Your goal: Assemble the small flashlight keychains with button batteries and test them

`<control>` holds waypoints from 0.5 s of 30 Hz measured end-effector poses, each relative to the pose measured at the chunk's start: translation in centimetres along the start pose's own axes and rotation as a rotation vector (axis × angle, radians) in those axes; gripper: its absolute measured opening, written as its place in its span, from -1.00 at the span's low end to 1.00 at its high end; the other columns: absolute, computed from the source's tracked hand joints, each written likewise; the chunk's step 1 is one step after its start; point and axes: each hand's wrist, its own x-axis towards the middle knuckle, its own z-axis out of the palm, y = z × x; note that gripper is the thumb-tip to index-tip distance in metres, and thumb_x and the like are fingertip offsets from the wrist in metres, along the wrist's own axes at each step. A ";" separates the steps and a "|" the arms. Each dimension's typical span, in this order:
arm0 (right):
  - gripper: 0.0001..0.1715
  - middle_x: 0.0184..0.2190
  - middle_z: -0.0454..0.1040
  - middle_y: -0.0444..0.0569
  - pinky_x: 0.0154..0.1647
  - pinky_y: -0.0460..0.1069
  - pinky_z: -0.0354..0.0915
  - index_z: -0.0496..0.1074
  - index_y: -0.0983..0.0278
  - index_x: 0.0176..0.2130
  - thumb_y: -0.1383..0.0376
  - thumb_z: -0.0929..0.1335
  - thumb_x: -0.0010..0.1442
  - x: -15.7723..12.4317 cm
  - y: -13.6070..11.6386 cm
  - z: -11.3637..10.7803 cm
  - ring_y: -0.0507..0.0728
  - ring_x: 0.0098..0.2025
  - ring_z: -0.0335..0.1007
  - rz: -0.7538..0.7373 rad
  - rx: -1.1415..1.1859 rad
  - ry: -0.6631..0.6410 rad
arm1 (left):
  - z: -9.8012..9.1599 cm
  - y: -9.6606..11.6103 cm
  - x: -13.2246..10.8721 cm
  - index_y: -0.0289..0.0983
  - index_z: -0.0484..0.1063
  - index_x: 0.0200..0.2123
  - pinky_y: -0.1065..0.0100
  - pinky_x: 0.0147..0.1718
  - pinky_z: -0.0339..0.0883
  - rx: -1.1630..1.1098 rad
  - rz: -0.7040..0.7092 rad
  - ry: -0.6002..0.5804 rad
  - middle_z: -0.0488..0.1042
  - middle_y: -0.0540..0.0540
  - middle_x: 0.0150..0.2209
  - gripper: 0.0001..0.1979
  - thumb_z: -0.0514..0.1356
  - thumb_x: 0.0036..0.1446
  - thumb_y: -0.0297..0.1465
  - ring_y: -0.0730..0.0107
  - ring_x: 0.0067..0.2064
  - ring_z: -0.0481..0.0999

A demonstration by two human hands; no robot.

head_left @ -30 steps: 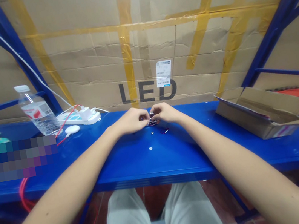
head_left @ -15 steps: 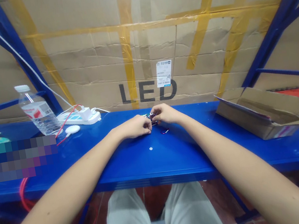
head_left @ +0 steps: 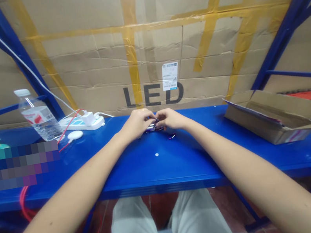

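Near the back of the blue table (head_left: pixel 140 166), my two hands nearly meet over a small cluster of shiny purple and silver metal pieces (head_left: pixel 150 127) that look like carabiners. My left hand (head_left: pixel 138 124) is closed, its thumb and fingertips together at the upper side of the cluster. Opposite it, my right hand (head_left: pixel 170 119) pinches a small dark purple shiny piece (head_left: pixel 157 120) between thumb and fingers. Both sets of fingers partly cover the pieces. A single purple and silver loop (head_left: pixel 172 136), also carabiner-like, lies on the table just below my right hand.
An open cardboard box (head_left: pixel 269 117) stands on the right. At the left are a water bottle (head_left: pixel 39 118), a white power strip (head_left: pixel 85 122), a white round charger (head_left: pixel 75 135) and a red cable (head_left: pixel 23 202). A large cardboard panel (head_left: pixel 91 71) rises behind the table.
My left hand has lifted slightly from the table and turned, its fingertips now meeting those of my right hand. The right hand stays almost in place; more of the metal cluster shows.
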 end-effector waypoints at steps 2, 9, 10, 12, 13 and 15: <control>-0.83 -0.52 0.49 -0.13 -0.55 -0.05 0.33 0.41 0.29 -0.42 0.45 0.46 -0.04 0.0 -0.1 0.0 0.06 -0.53 0.39 -0.004 0.013 -0.003 | -0.1 -0.1 0.0 -0.25 0.59 -0.33 0.33 -0.18 0.35 -0.010 0.004 -0.010 0.61 -0.07 -0.31 -0.90 0.25 0.14 -0.49 0.36 -0.26 0.55; -0.81 -0.52 0.51 -0.12 -0.50 -0.06 0.41 0.38 0.27 -0.40 0.36 0.48 -0.02 -0.5 -1.2 0.3 0.10 -0.43 0.49 -0.055 0.134 -0.056 | 0.2 0.3 0.1 -0.30 0.52 -0.25 0.37 -0.33 0.33 -0.136 -0.241 0.090 0.58 -0.06 -0.32 -0.83 0.29 0.01 -0.48 0.41 -0.34 0.48; -0.81 -0.52 0.52 -0.12 -0.49 -0.06 0.41 0.38 0.27 -0.40 0.36 0.47 -0.02 -0.6 -1.3 0.4 0.09 -0.44 0.48 -0.059 0.137 -0.058 | 0.3 0.3 0.1 -0.30 0.53 -0.26 0.37 -0.33 0.33 -0.147 -0.264 0.092 0.58 -0.06 -0.32 -0.83 0.30 0.00 -0.48 0.40 -0.34 0.48; -0.82 -0.51 0.53 -0.11 -0.50 -0.04 0.41 0.38 0.28 -0.40 0.36 0.47 -0.01 -0.6 -1.4 0.6 0.07 -0.49 0.45 -0.056 0.124 -0.055 | 0.3 0.3 0.2 -0.30 0.55 -0.31 0.35 -0.31 0.33 -0.169 -0.279 0.095 0.58 -0.07 -0.34 -0.88 0.30 0.01 -0.45 0.39 -0.33 0.48; -0.82 -0.51 0.53 -0.10 -0.50 -0.03 0.40 0.38 0.28 -0.39 0.36 0.46 0.00 -0.5 -1.4 0.7 0.07 -0.51 0.44 -0.047 0.114 -0.052 | 0.3 0.3 0.2 -0.30 0.56 -0.33 0.34 -0.29 0.34 -0.186 -0.283 0.101 0.57 -0.07 -0.36 -0.90 0.30 0.02 -0.43 0.37 -0.32 0.49; -0.81 -0.48 0.54 -0.07 -0.50 -0.02 0.39 0.38 0.30 -0.35 0.38 0.46 0.01 -0.4 -1.4 0.6 0.07 -0.52 0.42 -0.023 0.090 -0.030 | 0.3 0.1 0.2 -0.30 0.56 -0.35 0.32 -0.27 0.35 -0.243 -0.302 0.116 0.58 -0.07 -0.37 -0.90 0.30 0.03 -0.40 0.35 -0.31 0.50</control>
